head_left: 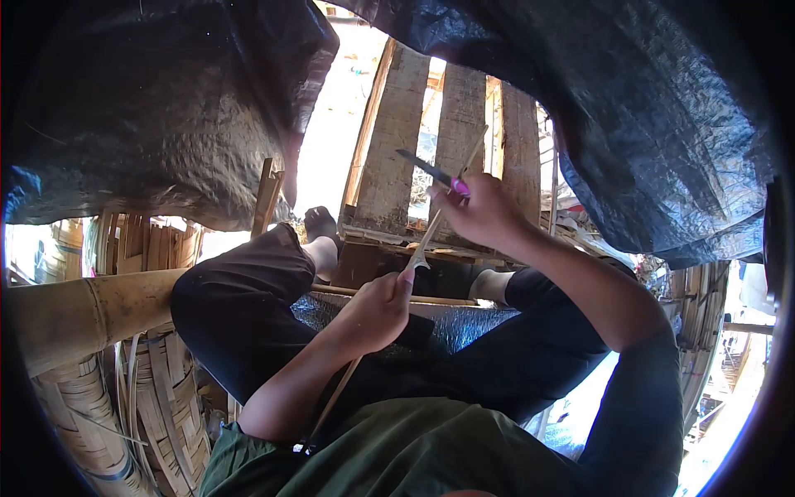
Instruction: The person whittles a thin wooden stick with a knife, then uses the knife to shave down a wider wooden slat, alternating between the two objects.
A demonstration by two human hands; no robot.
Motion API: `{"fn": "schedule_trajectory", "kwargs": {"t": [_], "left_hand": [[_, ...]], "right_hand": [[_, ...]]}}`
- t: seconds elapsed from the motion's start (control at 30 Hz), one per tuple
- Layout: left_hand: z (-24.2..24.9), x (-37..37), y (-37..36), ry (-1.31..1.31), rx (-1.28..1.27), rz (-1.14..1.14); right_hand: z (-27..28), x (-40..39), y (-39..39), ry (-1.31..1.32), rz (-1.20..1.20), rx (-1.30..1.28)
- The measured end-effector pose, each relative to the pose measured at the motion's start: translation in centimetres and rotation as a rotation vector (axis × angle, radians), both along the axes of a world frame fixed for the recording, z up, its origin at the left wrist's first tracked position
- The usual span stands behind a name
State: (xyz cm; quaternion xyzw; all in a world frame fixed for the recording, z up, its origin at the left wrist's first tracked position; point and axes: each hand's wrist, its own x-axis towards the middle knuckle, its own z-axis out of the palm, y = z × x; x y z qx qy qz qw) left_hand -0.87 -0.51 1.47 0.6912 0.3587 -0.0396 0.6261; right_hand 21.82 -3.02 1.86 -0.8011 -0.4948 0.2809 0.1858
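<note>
My left hand [377,311] is closed round a long thin bamboo strip [337,394], which runs from my lap up past the hand. Just above that thumb the strip has a split or frayed part [420,258]. My right hand [480,207] is closed on a knife with a pink handle [460,186]; its dark blade [424,166] points up and to the left. The strip's upper part passes behind or beside the right hand's fingers; whether they touch it I cannot tell.
A slatted wooden pallet [397,124] stands ahead. Dark plastic sheeting [662,124] hangs at both upper sides. A thick bamboo pole [99,311] lies at the left above woven bamboo [170,389]. My bent legs [248,306] frame the work area.
</note>
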Motion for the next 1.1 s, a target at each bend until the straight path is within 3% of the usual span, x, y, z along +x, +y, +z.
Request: {"fn": "schedule_trajectory", "kwargs": {"t": [0.03, 0.1, 0.17, 0.23, 0.3, 0.33, 0.57, 0.63, 0.8, 0.9, 0.97, 1.0, 1.1], "left_hand": [[-0.1, -0.1, 0.2, -0.001, 0.004, -0.001], [0.5, 0.0, 0.7, 0.185, -0.381, -0.002], [-2.2, 0.0, 0.6, 0.075, -0.252, 0.093], [-2.6, 0.6, 0.9, -0.036, -0.119, 0.184], [-2.4, 1.9, 0.9, -0.129, -0.791, 0.344], [-2.7, 1.9, 1.0, -0.207, -0.880, 0.284], [-0.5, 1.5, 1.7, -0.109, -0.955, 0.306], [-0.7, 1.5, 1.8, -0.141, -0.774, 0.374], [-0.4, 1.7, 2.0, -0.152, -0.816, 0.436], [-0.3, 1.9, 1.9, -0.145, -0.823, 0.454], [-0.3, 1.9, 1.9, -0.127, -0.816, 0.451], [-0.3, 2.0, 1.9, -0.110, -0.799, 0.452], [-0.1, 2.0, 1.8, -0.095, -0.753, 0.473]], "right_hand": [[0.1, -0.5, -0.1, -0.006, 0.022, 0.090], [0.5, -1.0, 0.2, 0.009, -0.013, 0.053], [0.7, -1.1, 0.8, 0.084, -0.075, -0.122], [1.2, -1.3, 1.3, 0.186, -0.123, -0.111], [1.3, -1.0, 1.9, 0.230, -0.055, -0.038], [1.7, -1.0, 2.1, 0.211, -0.083, -0.035], [1.4, 0.7, 1.8, 0.164, 0.110, -0.015], [1.4, 0.7, 1.5, 0.200, 0.085, 0.038], [2.1, -0.1, 0.1, 0.297, 0.058, 0.064], [1.1, -2.3, -1.2, 0.178, 0.102, 0.045], [0.2, -3.8, -1.6, 0.012, 0.174, 0.382], [1.4, -4.0, -1.6, -0.130, 0.242, 0.218], [0.8, -4.1, -1.1, -0.241, 0.324, 0.279]]}}
